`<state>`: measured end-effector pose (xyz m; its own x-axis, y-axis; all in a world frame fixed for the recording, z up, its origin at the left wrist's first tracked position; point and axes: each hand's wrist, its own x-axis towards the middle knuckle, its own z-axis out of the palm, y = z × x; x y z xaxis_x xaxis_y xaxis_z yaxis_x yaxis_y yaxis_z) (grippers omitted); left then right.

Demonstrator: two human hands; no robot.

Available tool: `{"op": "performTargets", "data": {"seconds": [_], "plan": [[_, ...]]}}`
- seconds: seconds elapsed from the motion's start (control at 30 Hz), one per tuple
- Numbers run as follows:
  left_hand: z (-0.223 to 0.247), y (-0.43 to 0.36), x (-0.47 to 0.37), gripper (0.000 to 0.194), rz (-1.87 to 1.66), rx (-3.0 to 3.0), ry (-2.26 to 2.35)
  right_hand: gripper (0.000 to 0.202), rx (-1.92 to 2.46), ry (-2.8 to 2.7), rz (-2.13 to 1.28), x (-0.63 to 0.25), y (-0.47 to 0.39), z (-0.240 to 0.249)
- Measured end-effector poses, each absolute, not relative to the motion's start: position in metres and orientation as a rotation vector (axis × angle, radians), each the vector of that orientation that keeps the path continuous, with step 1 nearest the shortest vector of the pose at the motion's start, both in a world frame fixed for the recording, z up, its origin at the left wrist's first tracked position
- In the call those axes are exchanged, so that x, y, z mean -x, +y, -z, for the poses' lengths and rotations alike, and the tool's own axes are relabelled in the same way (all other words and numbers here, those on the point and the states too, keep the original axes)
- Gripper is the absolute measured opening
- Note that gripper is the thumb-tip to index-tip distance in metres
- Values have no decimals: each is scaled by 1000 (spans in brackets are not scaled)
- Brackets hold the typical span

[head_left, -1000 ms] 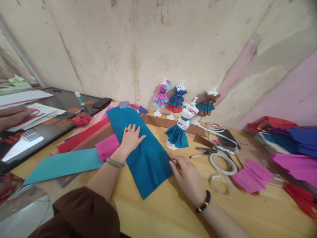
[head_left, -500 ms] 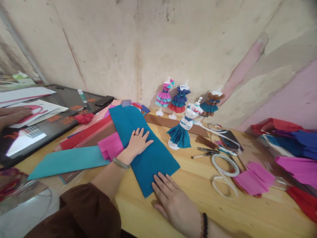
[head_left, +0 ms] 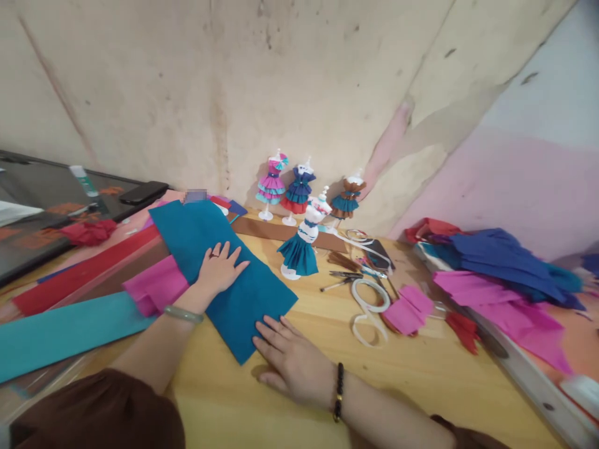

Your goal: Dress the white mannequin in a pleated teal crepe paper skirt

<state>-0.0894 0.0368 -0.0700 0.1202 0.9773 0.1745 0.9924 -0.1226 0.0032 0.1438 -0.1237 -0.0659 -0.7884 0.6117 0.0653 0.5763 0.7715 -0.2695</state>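
Note:
A long folded sheet of teal crepe paper lies slantwise across the wooden table. My left hand rests flat on its middle, fingers spread. At the sheet's near right edge my right hand lies palm down with the fingertips on the paper, fingers stretched out. Just beyond stands a small white dress form with a pleated teal skirt. Left of my left hand is a folded piece of magenta paper, with a light turquoise strip beside it.
Several dressed mini forms line the wall. To the right lie a roll of white tape, scissors, a phone and pink paper. Coloured paper is heaped far right. A glue stick stands at left.
The view has swung to the right, bringing more of the paper heap in and taking a co-worker's hand at left out of sight. Both my hands stay on the teal paper.

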Motion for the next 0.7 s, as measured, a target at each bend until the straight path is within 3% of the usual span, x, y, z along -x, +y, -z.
{"op": "performTargets", "data": {"seconds": [0.13,0.2,0.4,0.47,0.63,0.7], "plan": [[71,36,90,63,223,2245,-1982,44,825,-2707,-298,-166,-118,59],[72,35,90,63,236,2239,-1974,33,1029,-2587,-177,-192,-105,51],[75,34,89,61,290,2221,-1960,30,1727,-2300,89,-279,-33,38],[76,33,88,61,304,2217,-1957,23,1835,-2325,73,-292,-16,39],[77,29,88,60,352,2210,-1950,31,1942,-2483,45,-298,-2,43],[76,28,88,58,385,2202,-1944,19,1923,-2524,82,-300,-3,41]]}}
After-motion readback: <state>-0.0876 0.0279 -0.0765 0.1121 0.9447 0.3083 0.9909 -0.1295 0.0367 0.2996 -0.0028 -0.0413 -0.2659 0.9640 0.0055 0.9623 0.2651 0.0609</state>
